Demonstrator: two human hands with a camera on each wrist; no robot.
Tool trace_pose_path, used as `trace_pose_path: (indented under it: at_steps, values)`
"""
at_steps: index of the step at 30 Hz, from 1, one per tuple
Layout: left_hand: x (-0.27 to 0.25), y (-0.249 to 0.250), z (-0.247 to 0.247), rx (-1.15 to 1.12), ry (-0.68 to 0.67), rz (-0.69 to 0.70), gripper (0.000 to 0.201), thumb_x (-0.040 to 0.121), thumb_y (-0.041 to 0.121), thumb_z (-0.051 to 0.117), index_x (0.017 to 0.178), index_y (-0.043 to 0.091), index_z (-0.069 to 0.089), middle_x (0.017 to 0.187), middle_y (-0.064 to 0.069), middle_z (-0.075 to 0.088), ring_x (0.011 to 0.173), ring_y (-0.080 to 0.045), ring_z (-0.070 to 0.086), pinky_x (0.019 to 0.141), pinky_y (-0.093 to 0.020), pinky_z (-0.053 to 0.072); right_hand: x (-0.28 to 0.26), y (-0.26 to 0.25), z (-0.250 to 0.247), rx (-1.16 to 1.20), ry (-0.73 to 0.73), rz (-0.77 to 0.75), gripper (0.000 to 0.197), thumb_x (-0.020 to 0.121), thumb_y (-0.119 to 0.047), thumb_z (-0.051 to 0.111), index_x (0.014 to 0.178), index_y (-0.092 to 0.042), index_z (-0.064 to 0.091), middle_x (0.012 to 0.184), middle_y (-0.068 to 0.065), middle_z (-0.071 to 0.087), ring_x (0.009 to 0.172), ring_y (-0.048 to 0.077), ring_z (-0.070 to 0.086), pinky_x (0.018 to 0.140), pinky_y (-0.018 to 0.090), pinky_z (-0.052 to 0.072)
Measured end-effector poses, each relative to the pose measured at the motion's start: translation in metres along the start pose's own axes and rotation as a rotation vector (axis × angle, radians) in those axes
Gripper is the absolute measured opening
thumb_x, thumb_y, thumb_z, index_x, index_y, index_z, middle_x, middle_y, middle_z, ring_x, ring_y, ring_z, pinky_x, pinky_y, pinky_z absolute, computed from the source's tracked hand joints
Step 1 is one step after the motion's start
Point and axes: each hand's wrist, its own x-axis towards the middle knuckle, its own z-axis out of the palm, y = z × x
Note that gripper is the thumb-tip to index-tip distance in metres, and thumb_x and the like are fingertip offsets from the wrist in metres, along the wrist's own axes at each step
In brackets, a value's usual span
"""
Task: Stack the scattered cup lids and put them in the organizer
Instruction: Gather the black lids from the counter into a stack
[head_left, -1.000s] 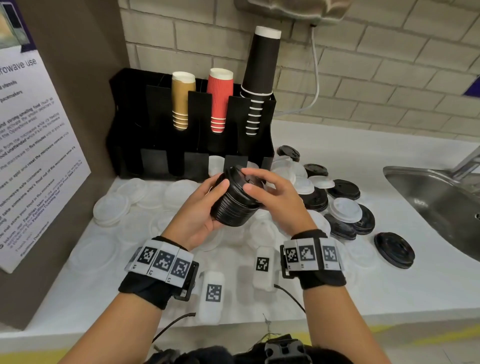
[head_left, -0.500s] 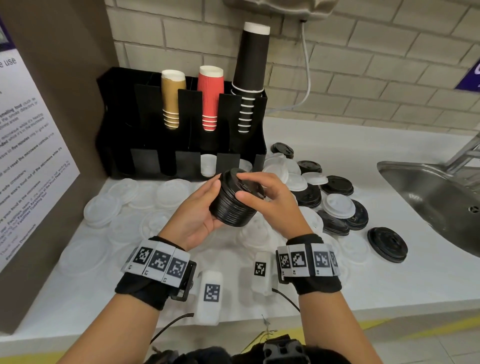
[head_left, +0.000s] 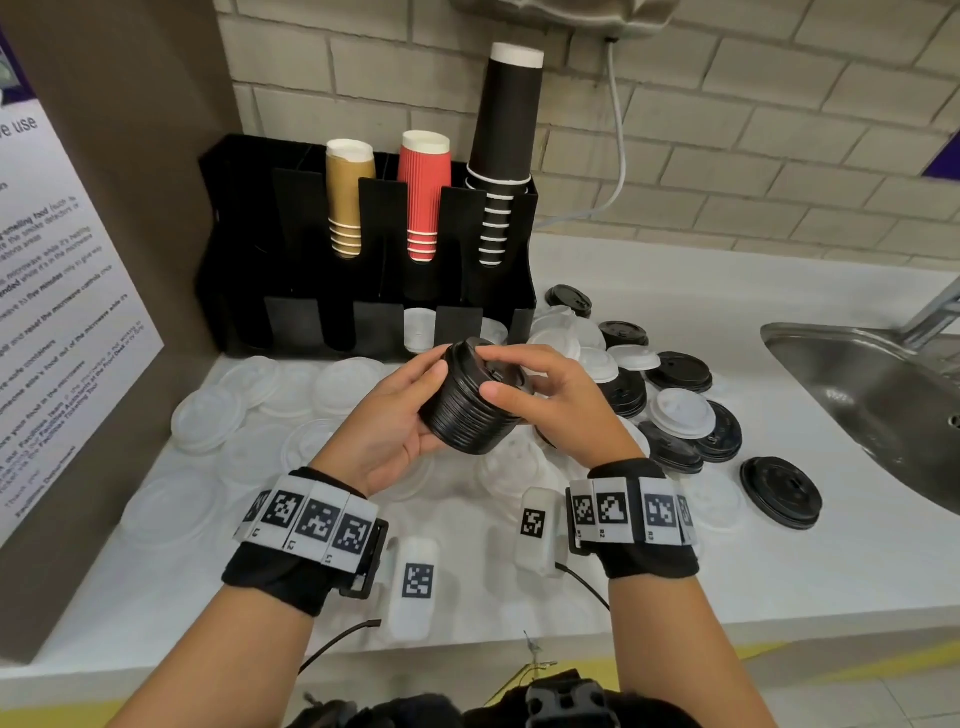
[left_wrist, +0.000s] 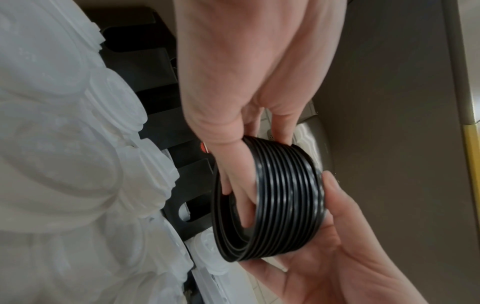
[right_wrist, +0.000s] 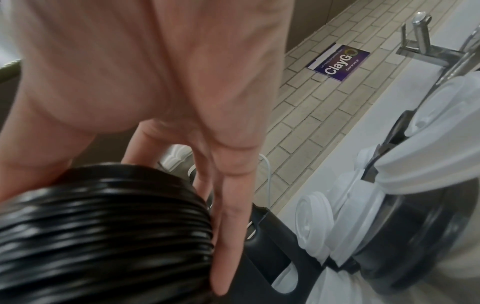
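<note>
left hand (head_left: 387, 428) cups stack of black cup lids (head_left: 475, 402) from below, fingers curled round its side, stack tilted, centre of frame, held above counter. right hand (head_left: 545, 400) grips stack from right, thumb on ribbed side, fingers over top lid. black organizer (head_left: 363, 249) upper left, holding gold, red, black paper cups. clear lids (head_left: 208, 421) scattered left on white counter (head_left: 779, 582), black and white lids (head_left: 685, 415) right, steel sink (head_left: 872, 395) far right.
</note>
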Motion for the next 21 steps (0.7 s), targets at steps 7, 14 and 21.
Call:
trace_pose_path:
  at_steps: [7, 14, 21]
  values:
    - [0.001, 0.002, -0.004, 0.032, 0.006, -0.029, 0.035, 0.103, 0.022, 0.04, 0.136, 0.024, 0.053, 0.122, -0.003, 0.069, 0.108, -0.019, 0.068, 0.083, -0.035, 0.059, 0.002, -0.002, -0.005, -0.05, -0.067, -0.004, 0.038, 0.082, -0.016, 0.073, 0.119, -0.022, 0.067, 0.12, 0.004, 0.058, 0.118, 0.011, 0.053, 0.105, 0.032, 0.043]
    - [0.002, 0.01, -0.002, 0.019, 0.042, -0.042, 0.052, 0.081, 0.052, 0.06, 0.124, 0.023, 0.061, 0.119, -0.005, 0.07, 0.104, -0.02, 0.069, 0.074, -0.036, 0.06, 0.021, -0.02, -0.001, -0.154, -0.216, -0.067, 0.038, 0.081, -0.019, 0.075, 0.116, -0.027, 0.063, 0.111, -0.017, 0.061, 0.115, 0.006, 0.053, 0.095, 0.024, 0.046]
    - [0.011, 0.02, -0.012, -0.167, 0.128, -0.037, 0.044, 0.085, 0.035, 0.065, 0.125, 0.017, 0.059, 0.118, -0.006, 0.069, 0.108, -0.025, 0.068, 0.079, -0.041, 0.059, 0.059, -0.018, -0.054, -0.791, -0.149, 0.405, 0.035, 0.095, -0.039, 0.054, 0.122, -0.017, 0.058, 0.118, -0.001, 0.057, 0.112, 0.021, 0.053, 0.08, 0.024, 0.037]
